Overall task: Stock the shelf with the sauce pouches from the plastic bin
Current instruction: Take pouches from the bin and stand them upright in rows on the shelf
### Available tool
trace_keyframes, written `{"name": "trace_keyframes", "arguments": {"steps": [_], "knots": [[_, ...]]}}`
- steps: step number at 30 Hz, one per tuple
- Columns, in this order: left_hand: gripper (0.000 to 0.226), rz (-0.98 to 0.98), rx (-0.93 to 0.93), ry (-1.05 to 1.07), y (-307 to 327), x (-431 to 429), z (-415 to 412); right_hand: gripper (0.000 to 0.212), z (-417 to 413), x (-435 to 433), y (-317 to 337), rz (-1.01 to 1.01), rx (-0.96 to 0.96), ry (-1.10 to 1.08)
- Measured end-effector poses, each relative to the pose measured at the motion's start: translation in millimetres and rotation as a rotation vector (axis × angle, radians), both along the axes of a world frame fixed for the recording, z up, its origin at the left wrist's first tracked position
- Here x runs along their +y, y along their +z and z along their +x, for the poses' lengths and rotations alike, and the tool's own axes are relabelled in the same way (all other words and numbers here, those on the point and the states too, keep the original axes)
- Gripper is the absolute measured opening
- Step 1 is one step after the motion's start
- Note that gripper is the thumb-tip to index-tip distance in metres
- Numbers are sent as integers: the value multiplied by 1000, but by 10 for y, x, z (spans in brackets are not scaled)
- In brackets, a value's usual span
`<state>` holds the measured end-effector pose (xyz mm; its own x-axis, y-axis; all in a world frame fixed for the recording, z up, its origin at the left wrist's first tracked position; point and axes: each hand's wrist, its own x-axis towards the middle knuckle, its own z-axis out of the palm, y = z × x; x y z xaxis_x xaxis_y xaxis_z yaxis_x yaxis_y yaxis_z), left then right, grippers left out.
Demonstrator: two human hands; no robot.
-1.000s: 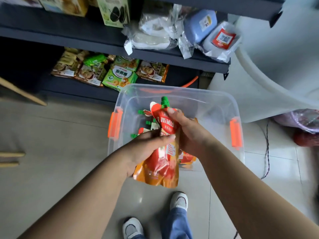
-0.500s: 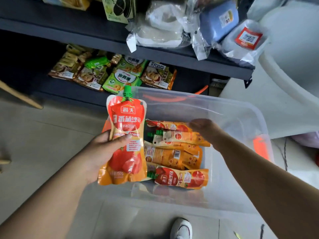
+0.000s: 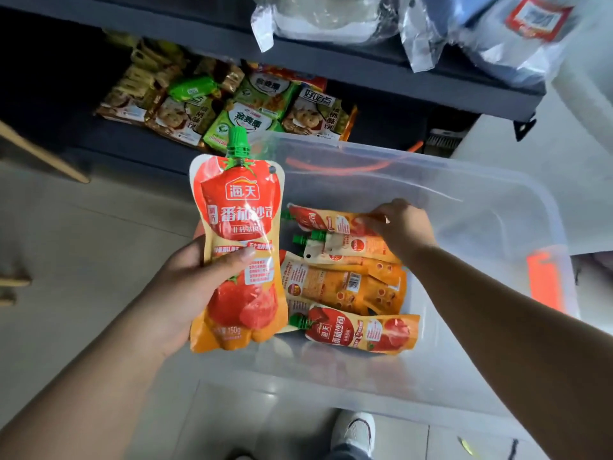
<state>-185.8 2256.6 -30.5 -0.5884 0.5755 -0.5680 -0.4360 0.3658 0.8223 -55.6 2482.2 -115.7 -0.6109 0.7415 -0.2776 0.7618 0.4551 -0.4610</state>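
Sauce pouches (image 3: 345, 287) partly hidden in bin (image 3: 481, 200)

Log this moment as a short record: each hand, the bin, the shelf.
left hand: grips held pouch upright, green cap up
right hand: inside bin, fingertips on far pouch; grip unclear
bin pouches: at least four, lying flat
shelf: snack packs on the lower level

biscuit packets (image 3: 245, 117), a white shoe (image 3: 354, 432)
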Motion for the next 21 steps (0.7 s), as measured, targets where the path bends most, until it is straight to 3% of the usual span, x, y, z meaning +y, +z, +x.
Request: {"name": "trace_keyframes", "arguments": {"steps": [2, 6, 7, 9, 12, 14, 15, 17, 21], "knots": [[34, -8, 16, 26, -10, 10, 28, 32, 41, 15, 145, 5, 65, -50], [27, -20, 15, 122, 1, 4, 66, 13, 314, -18, 308, -313, 269, -386], [26, -34, 5, 133, -10, -9, 70, 20, 410, -37, 307, -379, 278, -489], [26, -57, -23, 123, -9, -29, 96, 31, 630, -94, 251, -538, 190, -647], [29, -72, -52, 100, 8, -50, 115, 21, 897, -247, 99, -847, -50, -680], [28, -73, -56, 81, 10, -53, 107, 18, 940, -322, 15, -1031, -72, -674], [28, -73, -58, 76, 3, -52, 98, 28, 904, -341, -5, -1093, -57, -682], [18, -74, -61, 86, -10, -43, 81, 44, 753, -343, -65, -1130, -90, -670], [14, -67, -82, 81, 5, -39, 49, 57, 443, -364, -148, -912, -300, -512]]}}
